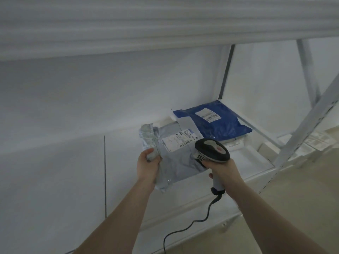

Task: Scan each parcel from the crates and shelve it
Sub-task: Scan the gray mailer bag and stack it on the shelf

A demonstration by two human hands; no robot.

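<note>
My left hand [148, 162] fingers grip the grey parcel [176, 158] by its bunched 9 o'clock edge over the shelf [253, 162], right hand [222, 169] wrapped round the scanner [212, 150] at 3 o'clock; floppy bag could sag, hiding the barcode.

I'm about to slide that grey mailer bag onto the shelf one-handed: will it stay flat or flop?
The grey mailer bag will probably flop: it is thin, wrinkled plastic, and its end bunches up where the left hand grips it. It looks light, held by one edge. The glossy film may slide easily on the shelf.
</note>
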